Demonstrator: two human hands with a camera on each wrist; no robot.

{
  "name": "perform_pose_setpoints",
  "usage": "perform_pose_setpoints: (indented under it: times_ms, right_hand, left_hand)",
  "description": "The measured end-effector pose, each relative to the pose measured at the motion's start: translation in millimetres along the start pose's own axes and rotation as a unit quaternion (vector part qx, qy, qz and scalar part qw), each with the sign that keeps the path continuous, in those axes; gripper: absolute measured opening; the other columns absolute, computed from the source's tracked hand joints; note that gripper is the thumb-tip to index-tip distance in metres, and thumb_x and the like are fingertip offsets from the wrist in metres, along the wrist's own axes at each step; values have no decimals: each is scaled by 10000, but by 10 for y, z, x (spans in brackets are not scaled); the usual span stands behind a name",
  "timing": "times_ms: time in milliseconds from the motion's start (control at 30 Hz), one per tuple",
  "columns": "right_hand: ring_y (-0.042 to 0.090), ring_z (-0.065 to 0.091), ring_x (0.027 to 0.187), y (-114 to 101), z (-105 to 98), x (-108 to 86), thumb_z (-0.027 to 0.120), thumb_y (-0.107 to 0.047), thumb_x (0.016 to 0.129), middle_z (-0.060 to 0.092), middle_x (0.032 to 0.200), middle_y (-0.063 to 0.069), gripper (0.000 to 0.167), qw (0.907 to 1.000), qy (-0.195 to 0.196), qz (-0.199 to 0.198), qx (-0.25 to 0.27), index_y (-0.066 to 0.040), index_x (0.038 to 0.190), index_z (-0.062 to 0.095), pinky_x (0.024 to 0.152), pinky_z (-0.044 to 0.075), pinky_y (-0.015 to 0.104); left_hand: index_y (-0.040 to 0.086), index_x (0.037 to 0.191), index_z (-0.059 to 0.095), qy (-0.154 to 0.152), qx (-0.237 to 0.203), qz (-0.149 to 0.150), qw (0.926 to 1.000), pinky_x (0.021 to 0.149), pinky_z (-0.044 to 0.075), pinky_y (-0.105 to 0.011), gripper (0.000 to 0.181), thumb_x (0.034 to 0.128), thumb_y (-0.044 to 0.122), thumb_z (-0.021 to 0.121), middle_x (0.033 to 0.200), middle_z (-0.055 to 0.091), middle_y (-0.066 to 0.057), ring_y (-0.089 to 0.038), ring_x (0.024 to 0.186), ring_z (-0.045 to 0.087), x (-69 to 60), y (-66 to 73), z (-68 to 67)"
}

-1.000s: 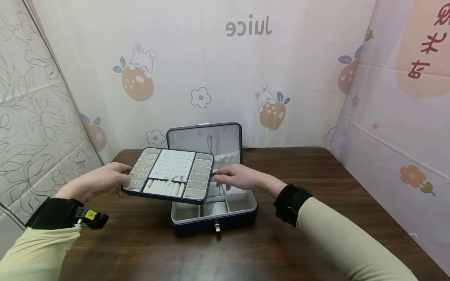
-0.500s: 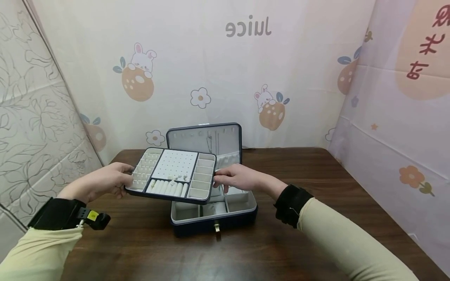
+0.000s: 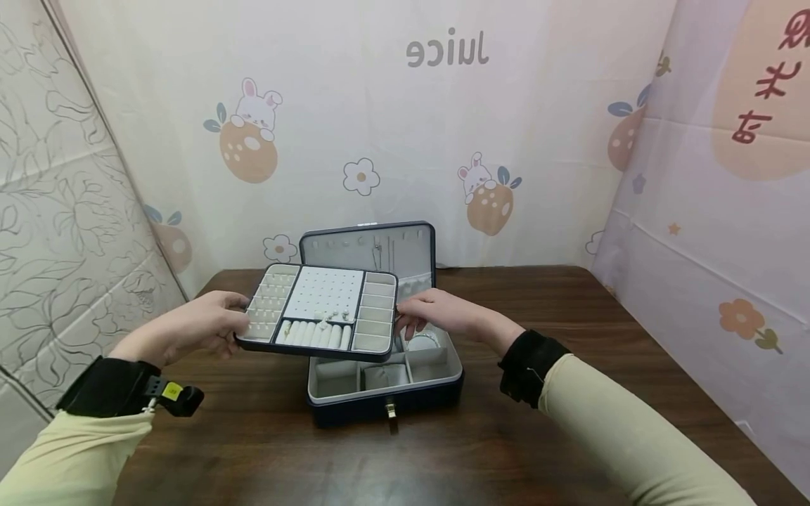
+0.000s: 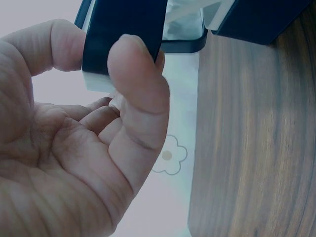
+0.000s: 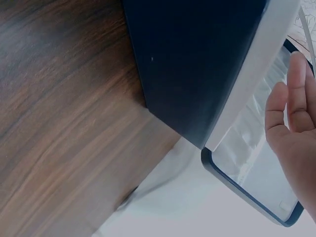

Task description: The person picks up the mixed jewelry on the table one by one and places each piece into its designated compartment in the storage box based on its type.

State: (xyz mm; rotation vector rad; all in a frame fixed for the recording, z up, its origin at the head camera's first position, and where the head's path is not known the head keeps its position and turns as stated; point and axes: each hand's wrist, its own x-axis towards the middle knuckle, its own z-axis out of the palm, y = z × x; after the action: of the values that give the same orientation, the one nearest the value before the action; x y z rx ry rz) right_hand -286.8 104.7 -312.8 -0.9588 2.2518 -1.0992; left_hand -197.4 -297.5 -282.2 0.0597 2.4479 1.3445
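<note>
A navy jewelry tray (image 3: 323, 295) with pale compartments is held tilted above the left part of a navy jewelry box (image 3: 348, 411). Small earrings (image 3: 338, 315) sit on its perforated panel, and white ring rolls (image 3: 316, 335) run along its near side. My left hand (image 3: 205, 322) grips the tray's left edge; the left wrist view shows thumb and fingers pinching the tray's dark side (image 4: 131, 29). At the opposite edge, my right hand (image 3: 443, 313) holds the tray with its fingertips, partly hidden. In the right wrist view that hand (image 5: 296, 118) hovers over the box's lid side.
The box's lid (image 3: 408, 246) stands open at the back, with thin necklaces (image 3: 377, 256) hanging inside. A bracelet (image 3: 422, 340) lies in a right compartment. A gold clasp (image 3: 391, 410) hangs at the front. A printed curtain (image 3: 405, 105) stands behind the wooden table (image 3: 519, 422).
The tray has shifted slightly right over the box, with both hands moving along. Its right end has risen a little, uncovering the bracelet in the box. The box has stayed still.
</note>
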Motion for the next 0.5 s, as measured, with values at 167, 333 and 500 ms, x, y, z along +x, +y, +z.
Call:
perform_pose_setpoints:
  times_ms: [167,333,500]
  right_hand:
    - [214,673,969,7,3,-20,422,-521,1070,743,1083,116,523,9997,171,164,-88,-107,1211,710,957,514,422]
    - [227,674,883,44,27,-17,520,-463,1050,733,947,100,423,9986,397,260,-218,-96,1070,728,901,545,484]
    - [220,665,825,65,23,-30,562,-426,1039,704,913,114,384,9964,712,464,14,-71,1008,707,822,571,445]
  left_hand:
    - [-134,1478,242,54,15,6,10000,652,562,-379,727,849,65,548,1028,597,-171,-273,795,586,0,67,64]
    - [-119,1457,247,52,-17,14,10000,647,561,-381,711,844,68,553,988,594,-164,-259,765,581,1,137,133]
    - [-116,1457,221,-112,-96,29,9999,696,567,-392,713,852,69,551,982,581,-159,-247,764,579,28,173,214]
